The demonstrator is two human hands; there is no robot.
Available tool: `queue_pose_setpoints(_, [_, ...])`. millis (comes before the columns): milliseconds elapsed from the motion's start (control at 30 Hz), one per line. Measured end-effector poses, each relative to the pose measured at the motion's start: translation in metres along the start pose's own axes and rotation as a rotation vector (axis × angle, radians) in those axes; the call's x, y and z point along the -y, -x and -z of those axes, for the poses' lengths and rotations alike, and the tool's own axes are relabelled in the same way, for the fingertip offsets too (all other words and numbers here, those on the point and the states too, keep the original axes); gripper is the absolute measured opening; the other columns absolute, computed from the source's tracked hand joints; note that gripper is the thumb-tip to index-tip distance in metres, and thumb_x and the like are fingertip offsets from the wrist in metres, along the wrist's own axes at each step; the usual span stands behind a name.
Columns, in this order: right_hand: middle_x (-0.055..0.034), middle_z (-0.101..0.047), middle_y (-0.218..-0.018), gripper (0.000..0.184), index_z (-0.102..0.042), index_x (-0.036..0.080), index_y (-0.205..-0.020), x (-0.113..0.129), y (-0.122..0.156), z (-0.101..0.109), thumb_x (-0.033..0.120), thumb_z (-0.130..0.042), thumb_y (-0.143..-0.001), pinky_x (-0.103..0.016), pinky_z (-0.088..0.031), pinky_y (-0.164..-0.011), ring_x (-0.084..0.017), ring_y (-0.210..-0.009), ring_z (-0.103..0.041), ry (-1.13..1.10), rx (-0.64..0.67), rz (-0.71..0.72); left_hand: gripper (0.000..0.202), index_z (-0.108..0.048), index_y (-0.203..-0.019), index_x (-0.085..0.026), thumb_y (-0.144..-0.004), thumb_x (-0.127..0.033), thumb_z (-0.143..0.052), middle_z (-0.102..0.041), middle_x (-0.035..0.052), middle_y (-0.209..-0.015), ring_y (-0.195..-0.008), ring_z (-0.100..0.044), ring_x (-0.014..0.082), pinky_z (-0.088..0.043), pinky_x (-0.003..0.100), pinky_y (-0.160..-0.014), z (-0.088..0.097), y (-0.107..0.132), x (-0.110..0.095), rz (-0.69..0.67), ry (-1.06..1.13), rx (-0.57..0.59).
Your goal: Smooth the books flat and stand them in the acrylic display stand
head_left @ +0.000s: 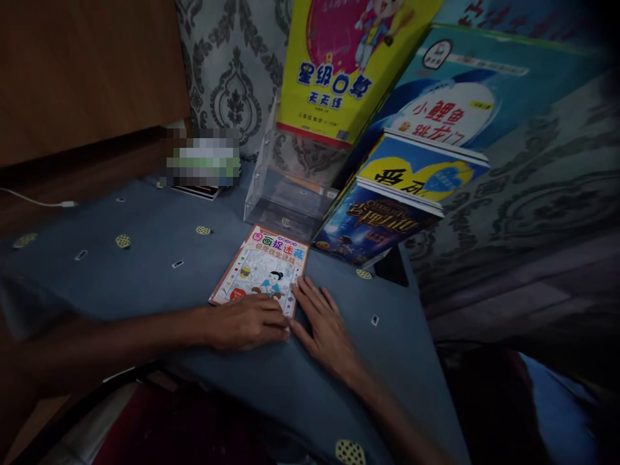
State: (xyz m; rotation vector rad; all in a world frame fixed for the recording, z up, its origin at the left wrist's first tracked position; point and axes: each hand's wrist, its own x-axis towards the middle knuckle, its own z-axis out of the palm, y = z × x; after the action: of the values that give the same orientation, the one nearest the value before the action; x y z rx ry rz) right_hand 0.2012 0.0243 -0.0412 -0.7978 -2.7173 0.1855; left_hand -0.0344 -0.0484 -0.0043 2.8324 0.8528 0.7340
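A thin picture-puzzle book [252, 261] with a white, orange-bordered cover lies closed on the blue-grey tablecloth. Across its lower edge rests my left hand [249, 321], back up, its fingers close together and slightly bent over the cover. My right hand [322, 323] lies along the book's right edge, fingers stretched and apart, with the fingertips touching the border. Near the book's lower right corner the two hands almost meet. Part of the cover's bottom is hidden under my left hand.
Behind the book stands a clear acrylic book rack [290, 187]. It holds a yellow workbook [317, 123], a teal book [484, 71] and dark blue books [378, 223]. A partly blurred stack of books [208, 190] lies at the back left, with a white cable [48, 201] further left.
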Motion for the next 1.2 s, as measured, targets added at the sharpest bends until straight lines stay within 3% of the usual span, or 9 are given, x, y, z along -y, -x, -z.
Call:
queue_pose_setpoints(133, [-0.0120,-0.040,-0.163,0.062,-0.034,0.021,-0.160,0.005,0.004,0.003,0.044,-0.047,-0.103,-0.056,-0.032,-0.122,-0.029,-0.154,-0.031,-0.014,0.015,0.006,0.024,-0.070,-0.113,-0.020,-0.105,-0.027,-0.049,-0.074,0.0079,-0.108,-0.103,-0.065,0.0198,-0.051,0.033,-0.093,0.010,0.008,0.002,0.104,0.049,0.048])
queue_pose_setpoints(233, [-0.0138,-0.039,-0.163,0.068,-0.034,0.020,-0.160,0.005,0.002,0.005,0.052,-0.050,-0.101,-0.058,-0.032,-0.122,-0.031,-0.153,-0.033,-0.033,0.038,0.003,0.031,-0.064,-0.129,-0.020,-0.106,-0.030,-0.045,-0.069,0.0106,-0.130,-0.123,-0.061,0.0221,-0.045,0.039,-0.109,0.017,0.027,0.016,0.233,0.024,0.055])
queue_pose_setpoints(333, [-0.0155,-0.038,-0.163,0.075,-0.033,0.019,-0.160,0.003,0.001,0.006,0.058,-0.052,-0.099,-0.060,-0.032,-0.121,-0.033,-0.152,-0.034,-0.053,0.054,0.003,0.047,-0.046,-0.150,-0.022,-0.107,-0.041,-0.043,-0.051,0.0112,-0.156,-0.145,-0.045,0.0238,-0.030,0.045,-0.124,0.023,0.051,0.038,0.391,-0.027,0.097])
queue_pose_setpoints(433, [-0.0153,-0.037,-0.164,0.080,-0.030,0.021,-0.161,0.002,0.001,0.007,0.061,-0.055,-0.097,-0.060,-0.032,-0.122,-0.033,-0.152,-0.035,-0.065,0.062,0.007,0.064,-0.030,-0.159,-0.022,-0.105,-0.054,-0.041,-0.032,0.0126,-0.167,-0.155,-0.029,0.0265,-0.020,0.049,-0.128,0.025,0.065,0.055,0.512,-0.087,0.164])
queue_pose_setpoints(633, [-0.0168,-0.040,-0.162,0.080,-0.043,0.018,-0.156,0.005,-0.006,0.020,0.065,-0.060,-0.093,-0.062,-0.030,-0.122,-0.035,-0.152,-0.033,-0.065,0.115,-0.010,0.067,-0.027,-0.160,-0.019,-0.106,-0.058,-0.032,-0.026,0.0139,-0.168,-0.158,-0.019,0.0283,-0.015,0.052,-0.128,0.021,0.065,0.057,0.534,-0.170,0.239])
queue_pose_setpoints(767, [-0.0169,-0.043,-0.160,0.067,-0.049,0.017,-0.151,0.011,-0.028,0.024,0.055,-0.058,-0.097,-0.061,-0.027,-0.124,-0.033,-0.151,-0.037,-0.107,0.159,0.016,0.068,-0.027,-0.160,-0.018,-0.106,-0.058,-0.031,-0.027,0.0141,-0.168,-0.158,-0.018,0.0272,-0.014,0.050,-0.128,0.021,0.062,0.054,0.554,-0.195,0.261])
queue_pose_setpoints(1000, [-0.0170,-0.045,-0.159,0.053,-0.044,0.011,-0.154,0.026,-0.102,-0.002,0.032,-0.036,-0.106,-0.054,-0.025,-0.126,-0.026,-0.152,-0.035,-0.175,0.122,0.019,0.067,-0.027,-0.160,-0.020,-0.106,-0.058,-0.032,-0.030,0.0127,-0.167,-0.157,-0.023,0.0263,-0.017,0.049,-0.128,0.019,0.063,0.054,0.558,-0.230,0.235])
queue_pose_setpoints(1100, [-0.0166,-0.046,-0.158,0.052,-0.044,0.012,-0.154,0.028,-0.127,-0.012,0.032,-0.033,-0.107,-0.053,-0.023,-0.127,-0.024,-0.152,-0.036,-0.179,0.112,0.010,0.067,-0.028,-0.160,-0.019,-0.105,-0.057,-0.034,-0.030,0.0140,-0.167,-0.156,-0.026,0.0271,-0.019,0.050,-0.127,0.015,0.065,0.055,0.543,-0.243,0.201])
queue_pose_setpoints(1200, [-0.0150,-0.045,-0.160,0.052,-0.045,0.015,-0.153,0.021,-0.134,-0.018,0.035,-0.037,-0.106,-0.053,-0.023,-0.127,-0.024,-0.153,-0.034,-0.149,0.079,-0.004,0.067,-0.029,-0.160,-0.020,-0.105,-0.058,-0.034,-0.031,0.0145,-0.167,-0.156,-0.026,0.0273,-0.018,0.051,-0.127,0.013,0.066,0.057,0.540,-0.235,0.169])
